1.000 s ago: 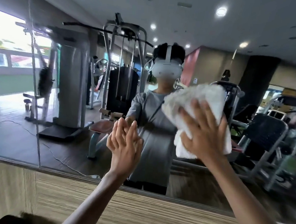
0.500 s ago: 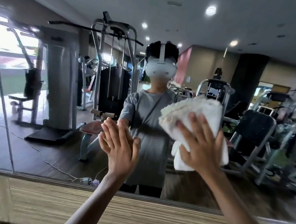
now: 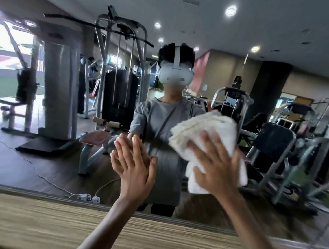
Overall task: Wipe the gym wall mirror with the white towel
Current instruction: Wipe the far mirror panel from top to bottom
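The wall mirror fills most of the head view and reflects the gym and a person in a grey shirt wearing a headset. My right hand presses the bunched white towel flat against the glass right of centre, fingers spread over the cloth. My left hand rests flat on the mirror left of the towel, fingers straight and together, meeting its own reflection. It holds nothing.
A striped wood-grain wall panel runs below the mirror's lower edge. The reflection shows weight machines, a bench, a pillar, and a cable with a power strip on the floor.
The view has shifted right along the mirror, so the reflected machines sit further left. My right hand with the towel has slid slightly down and left on the glass. My left hand stays flat.
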Tool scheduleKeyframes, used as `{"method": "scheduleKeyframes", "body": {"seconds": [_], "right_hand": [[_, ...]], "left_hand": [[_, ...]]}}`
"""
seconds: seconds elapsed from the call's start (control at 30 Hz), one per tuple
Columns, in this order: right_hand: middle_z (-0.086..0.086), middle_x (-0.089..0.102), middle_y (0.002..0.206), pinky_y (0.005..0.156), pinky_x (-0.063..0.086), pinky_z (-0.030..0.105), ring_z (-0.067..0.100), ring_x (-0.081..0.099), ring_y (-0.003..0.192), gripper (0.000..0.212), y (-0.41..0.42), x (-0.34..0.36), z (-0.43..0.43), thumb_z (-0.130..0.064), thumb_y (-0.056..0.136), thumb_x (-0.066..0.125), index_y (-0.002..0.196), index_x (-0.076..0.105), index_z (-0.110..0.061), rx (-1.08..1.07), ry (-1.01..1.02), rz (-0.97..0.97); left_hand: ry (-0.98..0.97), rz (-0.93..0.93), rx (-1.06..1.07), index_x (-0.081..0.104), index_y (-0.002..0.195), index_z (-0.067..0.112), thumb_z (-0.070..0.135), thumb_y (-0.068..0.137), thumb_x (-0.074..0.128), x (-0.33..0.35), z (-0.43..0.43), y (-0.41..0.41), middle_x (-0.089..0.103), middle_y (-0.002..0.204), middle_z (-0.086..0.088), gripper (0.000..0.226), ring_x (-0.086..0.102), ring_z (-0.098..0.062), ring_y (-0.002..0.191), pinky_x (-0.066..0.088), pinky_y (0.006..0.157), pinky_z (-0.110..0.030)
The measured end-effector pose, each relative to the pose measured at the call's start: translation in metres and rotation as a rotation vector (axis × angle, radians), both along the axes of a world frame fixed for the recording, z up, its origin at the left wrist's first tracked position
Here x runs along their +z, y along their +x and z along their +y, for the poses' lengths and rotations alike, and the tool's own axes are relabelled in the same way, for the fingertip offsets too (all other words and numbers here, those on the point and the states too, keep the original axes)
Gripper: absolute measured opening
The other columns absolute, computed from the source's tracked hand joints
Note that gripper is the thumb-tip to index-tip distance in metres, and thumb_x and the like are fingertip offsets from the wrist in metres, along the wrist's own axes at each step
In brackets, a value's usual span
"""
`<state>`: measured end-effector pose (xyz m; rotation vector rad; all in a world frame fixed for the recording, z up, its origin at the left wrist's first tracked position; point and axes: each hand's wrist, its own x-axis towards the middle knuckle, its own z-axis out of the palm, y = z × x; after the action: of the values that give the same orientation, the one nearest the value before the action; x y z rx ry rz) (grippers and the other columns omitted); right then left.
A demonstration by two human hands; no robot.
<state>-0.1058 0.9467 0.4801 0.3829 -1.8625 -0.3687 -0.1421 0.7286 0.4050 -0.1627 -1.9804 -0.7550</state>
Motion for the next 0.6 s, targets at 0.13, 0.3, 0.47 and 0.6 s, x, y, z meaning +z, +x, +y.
{"method": "scheduleKeyframes", "body": {"seconds": [0.13, 0.3, 0.47, 0.6], "right_hand": [[0.008, 0.030, 0.162, 0.104, 0.027, 0.056, 0.026, 0.024, 0.150, 0.063, -0.004, 0.069, 0.017, -0.039, 0.090, 0.044, 0.151, 0.037, -0.032, -0.031, -0.412, 0.188], [0.004, 0.018, 0.165, 0.106, 0.026, 0.054, 0.024, 0.014, 0.153, 0.070, -0.010, 0.056, -0.026, -0.042, 0.088, 0.052, 0.155, 0.035, -0.031, 0.001, -0.274, 0.122], [0.000, 0.025, 0.164, 0.099, 0.033, 0.055, 0.022, 0.022, 0.151, 0.075, 0.008, -0.006, 0.053, -0.042, 0.080, 0.054, 0.153, 0.034, -0.038, -0.067, -0.029, 0.050], [0.006, 0.028, 0.163, 0.101, 0.030, 0.057, 0.026, 0.025, 0.150, 0.063, 0.011, 0.042, 0.090, -0.040, 0.090, 0.045, 0.152, 0.039, -0.032, -0.106, -0.345, 0.161]], "left_hand": [[-0.030, 0.039, 0.001, -0.004, 0.160, 0.011, 0.051, 0.105, 0.018, -0.002, 0.014, 0.000, -0.019, 0.164, -0.019, 0.071, -0.016, -0.035, 0.153, -0.010, 0.121, -0.051], [0.016, 0.032, -0.026, -0.008, 0.159, 0.012, 0.051, 0.105, 0.018, -0.003, 0.049, 0.004, -0.016, 0.163, -0.022, 0.072, -0.018, -0.034, 0.152, -0.010, 0.121, -0.051], [-0.032, 0.049, -0.043, -0.009, 0.159, 0.015, 0.044, 0.102, 0.031, 0.005, 0.076, 0.009, -0.021, 0.162, -0.020, 0.076, -0.018, -0.035, 0.152, -0.009, 0.120, -0.054], [-0.116, 0.109, -0.048, -0.006, 0.160, 0.013, 0.040, 0.101, 0.038, 0.006, 0.092, 0.009, -0.026, 0.162, -0.018, 0.078, -0.016, -0.037, 0.152, 0.001, 0.119, -0.063]]}}
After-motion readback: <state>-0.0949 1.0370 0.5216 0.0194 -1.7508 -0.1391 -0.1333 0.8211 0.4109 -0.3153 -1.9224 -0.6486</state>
